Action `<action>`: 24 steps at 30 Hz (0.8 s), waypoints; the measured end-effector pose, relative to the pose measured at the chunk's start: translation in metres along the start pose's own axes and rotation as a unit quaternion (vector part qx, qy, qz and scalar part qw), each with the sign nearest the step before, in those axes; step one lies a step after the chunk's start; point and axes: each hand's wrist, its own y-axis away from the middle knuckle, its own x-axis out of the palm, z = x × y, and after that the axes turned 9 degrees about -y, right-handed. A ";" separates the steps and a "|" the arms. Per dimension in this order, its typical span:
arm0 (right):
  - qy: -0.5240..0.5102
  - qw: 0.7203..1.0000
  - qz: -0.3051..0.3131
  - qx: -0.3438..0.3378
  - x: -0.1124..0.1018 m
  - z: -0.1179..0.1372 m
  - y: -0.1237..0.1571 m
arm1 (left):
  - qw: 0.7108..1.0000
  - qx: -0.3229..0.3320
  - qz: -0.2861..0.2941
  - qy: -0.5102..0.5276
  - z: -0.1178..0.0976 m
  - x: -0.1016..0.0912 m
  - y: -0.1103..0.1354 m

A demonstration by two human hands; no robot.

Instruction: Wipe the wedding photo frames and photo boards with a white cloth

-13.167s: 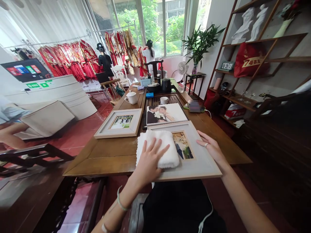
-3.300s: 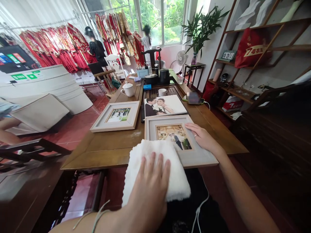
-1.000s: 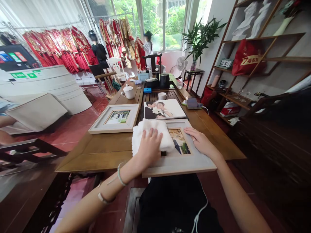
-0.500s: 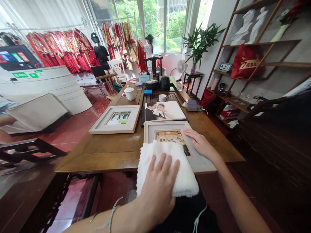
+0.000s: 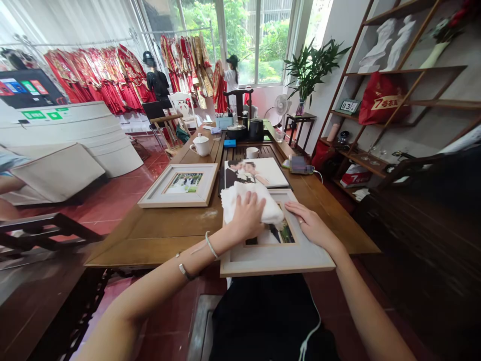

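Note:
A pale framed photo (image 5: 278,253) lies at the near edge of the long wooden table (image 5: 165,235), overhanging it toward my lap. My left hand (image 5: 246,216) presses a folded white towel (image 5: 240,194) onto the far part of the frame, fingers curled over the cloth. My right hand (image 5: 310,225) lies flat on the frame's right border, fingers stretched out, a ring on one finger. A second framed photo (image 5: 179,185) lies to the left. An unframed wedding picture (image 5: 263,171) lies just behind the towel.
A white teacup (image 5: 202,145), a small cup (image 5: 252,152), a dark kettle (image 5: 256,129) and a phone (image 5: 300,165) stand farther along the table. Shelves (image 5: 376,108) line the right wall. Two people stand by racks of red garments (image 5: 97,82). A dark chair (image 5: 41,233) is at my left.
My left hand has pushed the towel from the frame's near edge up to its far end, bunching it. The right hand has stayed on the frame's right side.

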 end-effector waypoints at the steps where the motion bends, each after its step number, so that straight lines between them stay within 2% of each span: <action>1: 0.000 1.000 -0.001 -0.002 0.000 0.000 0.000 | 1.000 0.002 -0.007 0.002 -0.001 0.001 -0.004; 5: -0.005 1.000 -0.004 -0.006 0.001 -0.001 -0.001 | 1.000 0.023 -0.015 -0.004 -0.014 0.004 -0.008; 9: -0.011 1.000 -0.004 -0.006 0.001 -0.002 -0.001 | 0.999 0.045 0.022 0.008 -0.025 0.000 0.002; 17: -0.020 1.000 -0.009 -0.003 0.001 -0.001 -0.001 | 0.973 0.169 0.072 0.137 -0.026 -0.025 0.063; 24: -0.015 1.000 -0.010 -0.001 0.001 0.000 -0.001 | 0.966 0.190 0.098 0.148 -0.030 -0.039 0.114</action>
